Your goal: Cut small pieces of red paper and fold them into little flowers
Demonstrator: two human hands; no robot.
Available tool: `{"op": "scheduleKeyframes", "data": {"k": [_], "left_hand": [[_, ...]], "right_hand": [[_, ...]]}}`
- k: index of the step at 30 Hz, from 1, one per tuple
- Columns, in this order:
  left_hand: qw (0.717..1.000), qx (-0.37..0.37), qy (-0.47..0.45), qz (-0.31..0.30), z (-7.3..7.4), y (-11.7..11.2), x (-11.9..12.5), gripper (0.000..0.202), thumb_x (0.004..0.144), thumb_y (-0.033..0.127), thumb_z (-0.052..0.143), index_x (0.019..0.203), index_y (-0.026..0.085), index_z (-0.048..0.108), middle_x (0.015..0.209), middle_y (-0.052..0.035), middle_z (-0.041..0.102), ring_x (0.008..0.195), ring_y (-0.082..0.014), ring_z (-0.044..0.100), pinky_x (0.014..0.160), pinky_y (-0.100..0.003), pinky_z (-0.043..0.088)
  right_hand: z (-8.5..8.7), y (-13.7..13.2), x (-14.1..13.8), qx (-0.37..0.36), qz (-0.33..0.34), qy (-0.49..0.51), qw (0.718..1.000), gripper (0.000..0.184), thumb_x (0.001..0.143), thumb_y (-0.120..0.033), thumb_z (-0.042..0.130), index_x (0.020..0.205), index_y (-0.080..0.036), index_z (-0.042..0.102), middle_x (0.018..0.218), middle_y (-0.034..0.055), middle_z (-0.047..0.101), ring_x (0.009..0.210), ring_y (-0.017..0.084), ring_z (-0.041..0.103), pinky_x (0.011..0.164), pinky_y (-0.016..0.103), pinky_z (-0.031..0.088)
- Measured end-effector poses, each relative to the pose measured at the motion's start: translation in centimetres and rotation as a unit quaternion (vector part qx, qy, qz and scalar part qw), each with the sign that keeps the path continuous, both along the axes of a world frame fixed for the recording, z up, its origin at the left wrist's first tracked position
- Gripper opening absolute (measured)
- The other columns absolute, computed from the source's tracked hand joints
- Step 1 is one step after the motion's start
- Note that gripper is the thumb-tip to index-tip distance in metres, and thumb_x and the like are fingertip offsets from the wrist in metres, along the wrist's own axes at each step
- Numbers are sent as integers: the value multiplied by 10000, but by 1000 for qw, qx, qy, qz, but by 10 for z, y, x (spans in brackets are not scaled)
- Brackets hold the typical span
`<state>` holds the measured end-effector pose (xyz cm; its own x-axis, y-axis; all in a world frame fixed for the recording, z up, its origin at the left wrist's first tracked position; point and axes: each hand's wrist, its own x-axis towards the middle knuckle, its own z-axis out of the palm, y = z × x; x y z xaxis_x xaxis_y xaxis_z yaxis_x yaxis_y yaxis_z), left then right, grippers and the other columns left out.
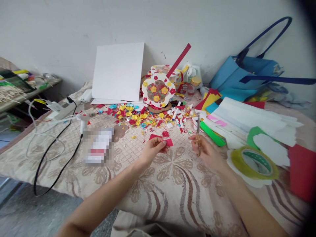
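Observation:
My left hand pinches a small piece of red paper low over the patterned tablecloth. Just beyond the fingertips a small red cut-out shows; I cannot tell whether it lies on the cloth. To the right, my right hand is closed on the handles of a pair of scissors, whose blades point up and away from me, apart from the paper. Past both hands spreads a heap of red, yellow, blue and white paper scraps. Behind it stands a flower-shaped paper piece decorated with small flowers.
At the left are a blurred-out phone and cables. White board leans on the wall. On the right lie a tape roll, green marker, white sheets and red paper, with a blue bag behind.

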<state>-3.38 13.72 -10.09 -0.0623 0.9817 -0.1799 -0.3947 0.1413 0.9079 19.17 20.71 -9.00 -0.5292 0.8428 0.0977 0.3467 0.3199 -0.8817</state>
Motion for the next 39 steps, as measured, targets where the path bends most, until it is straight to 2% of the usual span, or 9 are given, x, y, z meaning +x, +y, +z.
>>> {"op": "scheduleKeyframes", "data": {"k": [1, 3, 8, 12, 25, 39], "left_hand": [[1000, -4, -15, 3, 1, 0, -1, 321, 690, 396, 715, 750, 133, 539, 677, -30, 652, 596, -110, 613, 617, -242, 496], [999, -7, -34, 12, 4, 0, -2, 325, 685, 382, 725, 766, 130, 537, 711, -44, 667, 644, -132, 644, 650, -257, 509], [997, -11, -67, 35, 11, 0, -5, 338, 670, 373, 742, 767, 134, 523, 731, -47, 672, 724, -175, 679, 691, -276, 519], [997, -16, -75, 33, 13, 0, -5, 331, 665, 364, 747, 760, 129, 534, 729, -52, 677, 697, -158, 672, 682, -265, 519], [996, -20, -83, 33, 12, -3, -1, 280, 683, 332, 735, 740, 127, 554, 704, -27, 663, 638, -110, 629, 666, -241, 506], [996, -13, -77, 42, 9, -3, 0, 287, 685, 337, 734, 749, 125, 550, 711, -24, 655, 652, -106, 618, 674, -243, 501]], "right_hand": [[3, -8, -4, -33, 44, 5, 998, 270, 884, -439, 414, 1039, -219, 436, 751, -2, 463, 623, 142, 452, 575, 267, 400], [7, -23, -13, -74, 84, 10, 994, 294, 899, -484, 365, 1012, -222, 436, 757, -1, 455, 634, 142, 431, 581, 272, 384], [6, -50, -34, -128, 140, -28, 981, 382, 871, -585, 348, 866, -213, 431, 666, -32, 410, 563, 125, 343, 520, 258, 306], [4, -57, -45, -111, 131, -66, 983, 384, 848, -586, 384, 791, -207, 410, 624, -42, 407, 538, 117, 343, 513, 258, 275], [1, -60, -53, -76, 130, -68, 986, 302, 866, -496, 390, 768, -210, 394, 619, -37, 430, 555, 130, 388, 526, 261, 278], [-1, -60, -54, -70, 133, -60, 987, 359, 873, -549, 370, 770, -207, 403, 642, -29, 449, 567, 134, 407, 534, 263, 291]]}}
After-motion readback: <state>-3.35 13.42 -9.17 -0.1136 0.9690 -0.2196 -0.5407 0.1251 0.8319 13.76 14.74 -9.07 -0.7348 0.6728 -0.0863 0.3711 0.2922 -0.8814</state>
